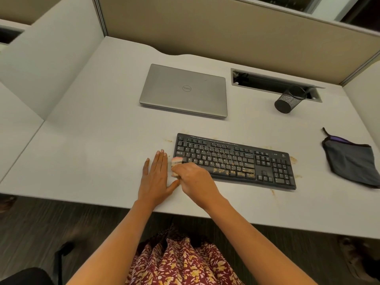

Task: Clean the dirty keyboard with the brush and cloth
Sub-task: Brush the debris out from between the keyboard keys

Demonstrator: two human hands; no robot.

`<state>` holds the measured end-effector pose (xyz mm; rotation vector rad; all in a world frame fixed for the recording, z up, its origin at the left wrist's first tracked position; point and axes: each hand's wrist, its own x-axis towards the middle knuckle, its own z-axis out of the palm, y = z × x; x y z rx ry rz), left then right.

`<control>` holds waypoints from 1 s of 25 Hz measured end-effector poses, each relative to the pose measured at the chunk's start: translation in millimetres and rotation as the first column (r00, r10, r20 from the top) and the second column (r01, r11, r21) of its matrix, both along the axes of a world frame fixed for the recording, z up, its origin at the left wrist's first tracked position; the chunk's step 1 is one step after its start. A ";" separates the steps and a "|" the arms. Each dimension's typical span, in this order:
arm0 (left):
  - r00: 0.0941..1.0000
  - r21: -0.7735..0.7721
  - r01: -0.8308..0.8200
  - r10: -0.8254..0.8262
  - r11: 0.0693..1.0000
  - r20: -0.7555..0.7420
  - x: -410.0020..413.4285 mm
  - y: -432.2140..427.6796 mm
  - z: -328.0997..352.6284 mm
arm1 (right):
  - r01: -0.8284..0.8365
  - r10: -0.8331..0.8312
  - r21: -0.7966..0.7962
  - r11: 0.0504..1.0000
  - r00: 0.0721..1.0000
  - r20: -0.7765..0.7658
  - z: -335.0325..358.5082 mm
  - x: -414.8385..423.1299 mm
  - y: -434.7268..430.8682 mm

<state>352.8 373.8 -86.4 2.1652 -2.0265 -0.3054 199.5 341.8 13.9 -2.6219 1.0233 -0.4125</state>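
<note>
At keyboard (236, 159) corner, right hand (194, 178) grips brush (176, 161); left hand (156, 175) flat on desk (92, 151) beside; cloth (349, 161) right, laptop (183, 89) behind.

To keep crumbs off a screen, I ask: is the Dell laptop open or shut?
Shut. The Dell laptop lies flat on the desk, silver lid down and logo up; no screen or keys show.

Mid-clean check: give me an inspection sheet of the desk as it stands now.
Surface: white desk, crumbs scattered around the keyboard.
Job's things: black keyboard, crumbs along its near row; brush at its left end, blurred; grey cloth lies to the right, apart.
Clutter: closed laptop, mesh pen cup.
Hands: left hand flat on desk; right hand grips the brush.
Cables: nothing seen; open cable hatch, contents unclear.
Surroundings: cubicle partitions.
</note>
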 end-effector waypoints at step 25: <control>1.000 -0.009 -0.024 0.024 1.000 0.018 -0.3 -1.3 -1.3 | 0.060 -0.067 0.070 0.996 0.992 0.107 -0.9 -0.1 -31.1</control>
